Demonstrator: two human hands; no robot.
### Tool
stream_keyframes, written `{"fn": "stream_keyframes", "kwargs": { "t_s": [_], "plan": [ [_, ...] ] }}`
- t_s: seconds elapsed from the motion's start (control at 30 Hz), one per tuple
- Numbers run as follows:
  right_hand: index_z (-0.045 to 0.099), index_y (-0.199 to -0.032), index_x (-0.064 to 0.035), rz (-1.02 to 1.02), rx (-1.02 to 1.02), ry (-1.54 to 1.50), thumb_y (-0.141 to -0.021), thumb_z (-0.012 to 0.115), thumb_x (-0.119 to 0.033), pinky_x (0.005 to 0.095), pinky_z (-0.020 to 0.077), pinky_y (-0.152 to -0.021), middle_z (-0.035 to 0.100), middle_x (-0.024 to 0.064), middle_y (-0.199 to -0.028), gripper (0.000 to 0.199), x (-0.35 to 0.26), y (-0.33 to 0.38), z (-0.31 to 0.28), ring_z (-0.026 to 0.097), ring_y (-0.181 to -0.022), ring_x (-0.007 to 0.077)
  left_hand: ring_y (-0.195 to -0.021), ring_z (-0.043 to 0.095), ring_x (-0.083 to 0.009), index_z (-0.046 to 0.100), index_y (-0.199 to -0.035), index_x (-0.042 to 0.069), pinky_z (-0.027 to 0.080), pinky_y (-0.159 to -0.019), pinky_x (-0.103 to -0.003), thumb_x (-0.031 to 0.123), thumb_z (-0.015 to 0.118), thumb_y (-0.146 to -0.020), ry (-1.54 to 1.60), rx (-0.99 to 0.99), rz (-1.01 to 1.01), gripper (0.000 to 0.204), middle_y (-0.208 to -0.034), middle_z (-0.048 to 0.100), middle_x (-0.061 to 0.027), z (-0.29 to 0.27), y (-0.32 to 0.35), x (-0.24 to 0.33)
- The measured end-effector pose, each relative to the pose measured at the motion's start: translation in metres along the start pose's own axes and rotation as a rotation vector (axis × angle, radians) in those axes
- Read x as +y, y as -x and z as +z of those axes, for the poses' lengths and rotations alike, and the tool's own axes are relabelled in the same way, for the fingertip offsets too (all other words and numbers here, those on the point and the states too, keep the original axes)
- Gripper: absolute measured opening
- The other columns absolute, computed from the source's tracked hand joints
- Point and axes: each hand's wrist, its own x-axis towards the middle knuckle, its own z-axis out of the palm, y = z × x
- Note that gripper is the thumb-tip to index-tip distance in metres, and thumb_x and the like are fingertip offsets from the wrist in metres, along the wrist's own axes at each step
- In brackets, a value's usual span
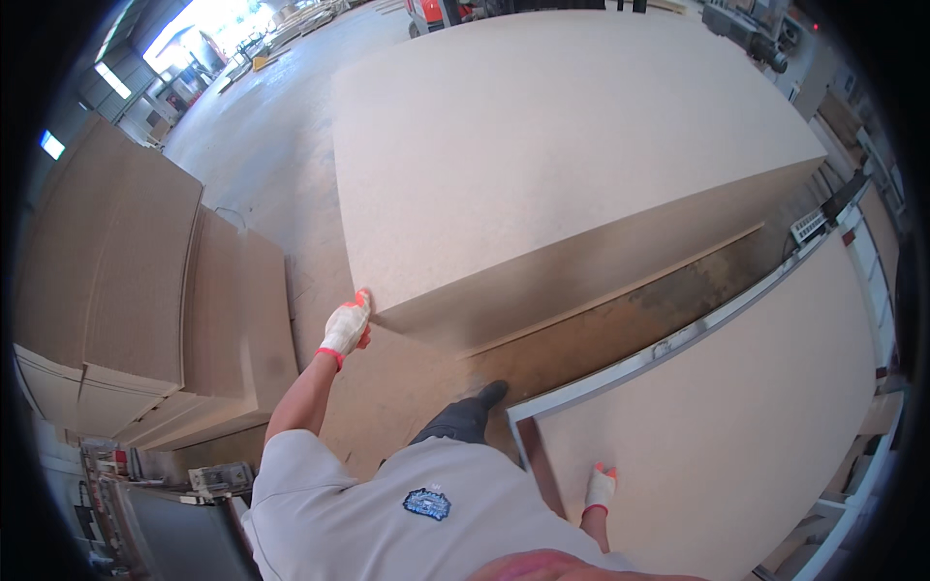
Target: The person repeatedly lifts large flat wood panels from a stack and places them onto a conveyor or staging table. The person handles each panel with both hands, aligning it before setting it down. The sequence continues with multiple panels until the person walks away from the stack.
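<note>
At the near left corner of a large pale wood-fibre board (562, 145), my left hand (349, 324) is closed on the edge, thumb on top. It wears a white knit work glove with orange-red fingertips and cuff. That board tops a tall block whose near side lies in shadow; single sheets cannot be made out there. My right hand (602, 486), gloved alike, rests with fingertips apart on a second pale board (717, 407). This one lies on a metal-framed table (659, 351) at my right side.
Tall stacks of brown boards (107, 261) stand to my left. A dark-grey panel (179, 533) is behind them at lower left. Bare concrete floor (262, 184) runs between the stacks toward a bright doorway. Machinery (751, 34) stands at the far right, and a red vehicle (426, 15) is at the back.
</note>
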Motion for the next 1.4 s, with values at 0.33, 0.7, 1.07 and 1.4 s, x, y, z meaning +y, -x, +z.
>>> {"fn": "stream_keyframes", "kwargs": {
  "t_s": [0.33, 0.7, 1.07, 1.4],
  "plan": [
    [0.059, -0.147, -0.0054, -0.192, -1.238, -0.425, -0.102, 0.071, -0.040, 0.0416, 0.0508, -0.108, 0.067, 0.0115, -0.141, 0.058, -0.360, 0.118, 0.113, 0.065, -0.127, 0.0263, -0.057, 0.065, -0.0211, 0.063, -0.084, 0.002, 0.055, -0.054, -0.038, 0.054, 0.055, -0.102, 0.126, -0.126, -0.115, 0.056, -0.070, 0.063, -0.0086, -0.006, 0.020, -0.005],
    [0.051, -0.148, 0.0062, 0.239, -1.531, -0.243, -0.104, 0.061, -0.054, 0.0509, 0.0469, -0.114, 0.059, 0.0250, -0.146, 0.075, -0.523, 0.217, 0.190, 0.058, -0.135, 0.0377, -0.070, 0.069, -0.0171, 0.073, -0.098, 0.004, 0.054, -0.062, -0.033, 0.060, 0.064, -0.098, 0.070, -0.352, 0.018, 0.057, -0.081, 0.071, -0.0069, -0.042, -0.015, -0.025],
    [0.057, -0.140, 0.0090, 0.198, -1.719, -0.301, -0.105, 0.057, -0.056, 0.0493, 0.0537, -0.104, 0.068, 0.0268, -0.131, 0.074, -0.517, 0.214, 0.204, 0.068, -0.120, 0.0380, -0.053, 0.063, -0.0166, 0.070, -0.087, 0.005, 0.050, -0.050, -0.032, 0.062, 0.056, -0.099, -0.034, -0.331, -0.193, 0.060, -0.072, 0.068, -0.0061, -0.049, -0.001, 0.019],
    [0.056, -0.145, -0.0005, 0.206, -1.501, -0.538, -0.105, 0.064, -0.045, 0.0511, 0.0469, -0.113, 0.065, 0.0179, -0.139, 0.060, -0.465, 0.196, 0.158, 0.062, -0.130, 0.0330, -0.055, 0.063, -0.0200, 0.070, -0.088, 0.000, 0.051, -0.052, -0.037, 0.059, 0.057, -0.101, -0.032, -0.616, -0.312, 0.062, -0.068, 0.068, -0.0103, 0.005, 0.035, 0.032]
  ]
}}
